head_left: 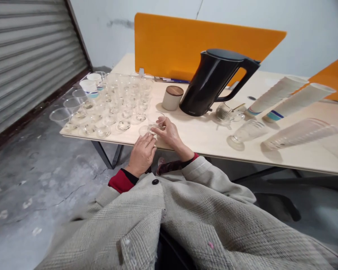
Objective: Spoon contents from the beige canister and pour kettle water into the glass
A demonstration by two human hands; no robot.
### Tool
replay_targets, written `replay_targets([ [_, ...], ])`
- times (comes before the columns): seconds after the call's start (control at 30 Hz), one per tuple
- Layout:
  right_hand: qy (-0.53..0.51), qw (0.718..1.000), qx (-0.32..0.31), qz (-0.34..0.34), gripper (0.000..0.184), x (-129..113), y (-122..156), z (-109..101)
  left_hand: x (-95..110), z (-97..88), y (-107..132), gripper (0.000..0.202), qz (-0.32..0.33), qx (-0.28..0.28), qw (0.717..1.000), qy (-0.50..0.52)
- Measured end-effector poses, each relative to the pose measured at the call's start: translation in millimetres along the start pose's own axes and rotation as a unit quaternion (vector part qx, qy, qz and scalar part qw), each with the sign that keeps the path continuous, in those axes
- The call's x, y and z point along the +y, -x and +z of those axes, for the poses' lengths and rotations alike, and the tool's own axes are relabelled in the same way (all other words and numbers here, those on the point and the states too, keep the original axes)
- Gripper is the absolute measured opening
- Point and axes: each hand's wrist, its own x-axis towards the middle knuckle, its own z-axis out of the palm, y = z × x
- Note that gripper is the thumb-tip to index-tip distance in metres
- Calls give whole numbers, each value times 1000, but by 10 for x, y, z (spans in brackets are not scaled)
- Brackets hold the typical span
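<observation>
My right hand (pixel 169 134) pinches a clear plastic cup (pixel 156 120) that stands near the front edge of the pale wooden table (pixel 202 138). My left hand (pixel 142 153) rests at the table's front edge just left of it, fingers together and curled down, touching the cup's base area. Several clear plastic cups (pixel 121 101) stand in rows to the left of the held cup. A black electric kettle (pixel 214 82) stands behind my right hand.
A small white canister with a wooden lid (pixel 172 98) sits by the kettle. Paper cup stacks (pixel 276 93) and clear cup stacks (pixel 298 134) lie on the right. A glass cup with a strainer (pixel 224 112) stands nearby. An orange divider (pixel 202 41) runs behind.
</observation>
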Motion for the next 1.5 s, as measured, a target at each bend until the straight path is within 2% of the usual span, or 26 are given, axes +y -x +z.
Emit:
replay_targets([
  [0.17, -59, 998, -4, -10, 55, -111, -64, 169, -145, 21, 98, 39, 2, 45, 999, -2],
  [0.37, -103, 995, -12, -5, 55, -221, -90, 300, -184, 65, 122, 38, 23, 60, 998, 7],
  [0.63, -115, 993, -14, -11, 45, -268, -98, 337, -195, 79, 120, 39, 22, 62, 998, 13],
  [0.93, -101, 994, -27, -26, 44, -262, -135, 369, -209, 78, 113, 40, 21, 78, 996, 24],
  [1.17, -96, 995, -25, -31, 50, -202, -178, 409, -264, -18, 112, 32, 2, 149, 987, 61],
  [1.27, -108, 993, -20, -41, 58, -152, -139, 388, -332, -90, 134, 27, -30, 206, 976, 69],
  [1.33, -101, 994, 12, -36, 59, -131, -50, 350, -397, -127, 155, 25, -67, 253, 963, 67],
  [1.43, -62, 996, 65, -22, 45, -175, 150, 273, -502, -145, 173, 28, -121, 300, 943, 80],
  [1.5, -45, 998, 41, -34, 30, -270, 269, 234, -560, -132, 165, 34, -153, 305, 934, 103],
])
